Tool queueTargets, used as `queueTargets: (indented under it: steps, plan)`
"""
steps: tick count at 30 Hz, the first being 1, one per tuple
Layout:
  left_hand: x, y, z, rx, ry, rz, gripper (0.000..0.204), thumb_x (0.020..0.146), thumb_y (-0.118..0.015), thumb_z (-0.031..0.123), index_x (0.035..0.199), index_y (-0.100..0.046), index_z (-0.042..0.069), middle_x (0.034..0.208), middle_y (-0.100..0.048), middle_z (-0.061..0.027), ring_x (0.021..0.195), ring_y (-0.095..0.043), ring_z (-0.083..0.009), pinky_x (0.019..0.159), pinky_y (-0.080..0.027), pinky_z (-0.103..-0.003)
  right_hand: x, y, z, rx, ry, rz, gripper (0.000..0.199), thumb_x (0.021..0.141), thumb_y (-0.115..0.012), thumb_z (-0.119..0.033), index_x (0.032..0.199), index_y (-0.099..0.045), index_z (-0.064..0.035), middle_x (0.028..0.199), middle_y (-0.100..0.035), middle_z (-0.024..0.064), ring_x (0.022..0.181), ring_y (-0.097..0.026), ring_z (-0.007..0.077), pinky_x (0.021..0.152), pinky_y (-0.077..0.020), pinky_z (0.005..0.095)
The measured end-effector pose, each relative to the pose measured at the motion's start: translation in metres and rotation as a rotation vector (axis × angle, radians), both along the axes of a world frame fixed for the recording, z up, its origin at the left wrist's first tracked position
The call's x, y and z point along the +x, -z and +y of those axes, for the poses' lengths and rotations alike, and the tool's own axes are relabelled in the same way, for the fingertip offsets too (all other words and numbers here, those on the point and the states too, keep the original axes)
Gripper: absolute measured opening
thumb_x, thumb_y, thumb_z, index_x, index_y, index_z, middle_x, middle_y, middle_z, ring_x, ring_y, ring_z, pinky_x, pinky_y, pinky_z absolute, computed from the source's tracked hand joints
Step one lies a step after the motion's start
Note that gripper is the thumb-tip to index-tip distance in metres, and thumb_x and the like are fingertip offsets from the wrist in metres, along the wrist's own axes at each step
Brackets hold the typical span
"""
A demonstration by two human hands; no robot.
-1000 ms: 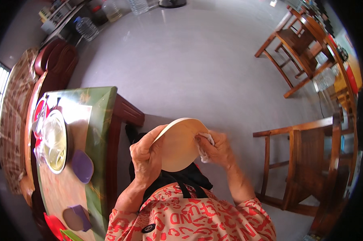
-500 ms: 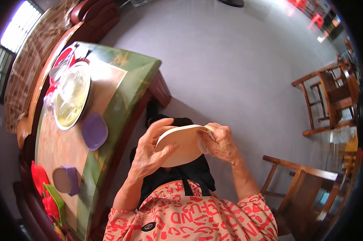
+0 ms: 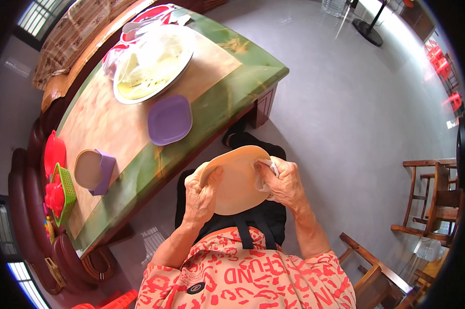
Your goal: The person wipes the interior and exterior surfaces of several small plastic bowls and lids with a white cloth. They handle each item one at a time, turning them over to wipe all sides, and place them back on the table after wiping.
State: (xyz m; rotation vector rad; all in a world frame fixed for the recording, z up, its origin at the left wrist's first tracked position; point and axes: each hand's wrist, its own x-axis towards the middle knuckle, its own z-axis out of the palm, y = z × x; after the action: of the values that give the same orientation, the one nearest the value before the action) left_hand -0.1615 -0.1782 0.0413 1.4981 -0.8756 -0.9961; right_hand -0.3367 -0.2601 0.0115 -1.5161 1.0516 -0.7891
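Note:
Over my lap I hold a cream-coloured plate [image 3: 235, 188], tilted with its broad face toward me. My left hand [image 3: 201, 193] grips its left rim, thumb on the face and the other fingers behind. At the right rim, my right hand [image 3: 285, 186] is closed around a white cloth or tissue [image 3: 263, 180], pressed against the plate. Most fingertips of both hands are hidden behind the plate or in the cloth. To the left, a purple square plate [image 3: 169, 120] lies near the edge of the table [image 3: 201, 110].
A large white-rimmed bowl [image 3: 134, 98] under see-through plastic stands farther back. At the table's left are a purple holder [image 3: 105, 172] with a beige plate [image 3: 87, 169], a green basket [image 3: 65, 195] and a red container [image 3: 54, 152]. Wooden chairs [image 3: 433, 198] stand at right.
The view has swung left, showing more of the table. My left hand has closed from spread fingers to a grip on the rim, and the plate's face has turned more toward me.

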Motion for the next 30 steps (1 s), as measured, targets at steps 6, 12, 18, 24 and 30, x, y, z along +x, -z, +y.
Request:
queueTargets:
  steps: [6, 12, 18, 24, 30]
  plan:
    - [0.027, 0.007, 0.032, 0.0, -0.033, 0.0, 0.033, 0.095, -0.063, 0.03, 0.106, -0.064, -0.001, 0.086, -0.063, 0.0008, 0.079, -0.053, -0.006, 0.071, -0.046, -0.023, 0.016, 0.007, 0.026, 0.045, -0.154, 0.03, 0.023, 0.089, -0.067, -0.019, 0.086, -0.06, 0.0026, 0.069, -0.057, 0.0166, 0.059, -0.055, 0.0165, 0.056, -0.046, 0.0337]
    - [0.055, 0.011, 0.065, 0.027, -0.071, 0.05, 0.029, 0.097, -0.06, 0.025, 0.11, -0.063, -0.001, 0.09, -0.065, -0.0013, 0.08, -0.056, -0.0078, 0.072, -0.049, -0.025, 0.022, -0.009, 0.025, 0.137, -0.133, -0.079, 0.023, 0.092, -0.064, -0.017, 0.108, -0.061, -0.0013, 0.086, -0.069, 0.009, 0.078, -0.066, 0.0132, 0.07, -0.0548, 0.0296]
    - [0.055, 0.024, 0.073, -0.092, -0.23, 0.134, 0.03, 0.097, -0.059, 0.022, 0.116, -0.061, -0.001, 0.097, -0.065, -0.0026, 0.087, -0.057, -0.0084, 0.078, -0.049, -0.026, 0.095, -0.017, 0.037, -0.87, -0.057, 0.202, 0.045, 0.08, -0.07, -0.009, 0.122, -0.054, -0.0064, 0.108, -0.055, 0.0152, 0.101, -0.053, 0.033, 0.084, -0.0466, 0.0436]
    - [0.073, 0.024, 0.081, -0.15, -0.356, 0.348, 0.029, 0.097, -0.059, 0.018, 0.119, -0.06, -0.002, 0.103, -0.065, -0.0036, 0.092, -0.057, -0.0095, 0.082, -0.048, -0.026, 0.103, -0.003, 0.069, -0.96, -0.237, 0.503, 0.066, 0.072, -0.075, -0.014, 0.134, -0.051, -0.0079, 0.125, -0.041, 0.0203, 0.099, -0.049, 0.0365, 0.08, -0.051, 0.0418]
    - [0.086, 0.022, 0.081, -0.198, -0.447, 0.302, 0.021, 0.096, -0.06, 0.012, 0.112, -0.064, -0.001, 0.102, -0.067, -0.0034, 0.089, -0.06, -0.0099, 0.08, -0.049, -0.026, 0.1, -0.026, 0.079, -0.993, -0.392, 0.783, 0.051, 0.074, -0.068, -0.012, 0.123, -0.059, -0.0038, 0.109, -0.051, 0.0138, 0.081, -0.056, 0.0237, 0.055, -0.0528, 0.0317]
